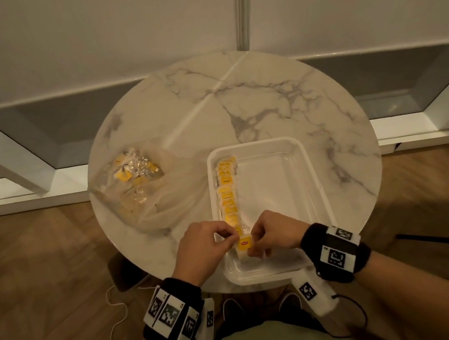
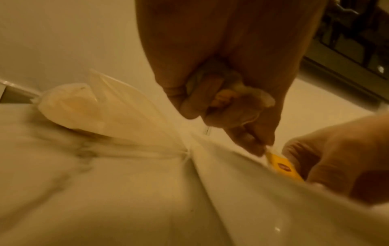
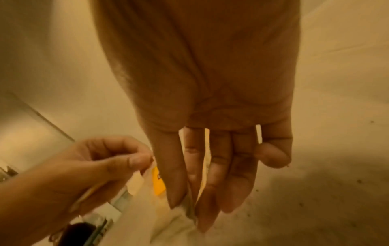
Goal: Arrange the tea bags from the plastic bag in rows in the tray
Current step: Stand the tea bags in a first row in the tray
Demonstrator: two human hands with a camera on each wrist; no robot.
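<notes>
A white tray [image 1: 313,185] stands on the right of the round marble table [image 1: 236,104]. A row of yellow-tagged tea bags [image 1: 228,195] runs along its left wall. At the near end of that row both hands hold one tea bag [image 1: 244,244] with its yellow tag [image 2: 282,166] up. My left hand [image 1: 232,237] pinches the tag's edge, and more crumpled tea bags [image 2: 231,98] sit in its curled palm. My right hand [image 1: 254,241] pinches the same bag from the right, fingers [image 3: 210,183] pointing down. The clear plastic bag [image 1: 144,187] with several tea bags lies on the table's left.
The right part of the tray floor [image 1: 275,185] is bare. A dark flat object [image 1: 125,272] and a white cable [image 1: 117,317] lie on the wooden floor by the table's near left edge. A white wall stands behind the table.
</notes>
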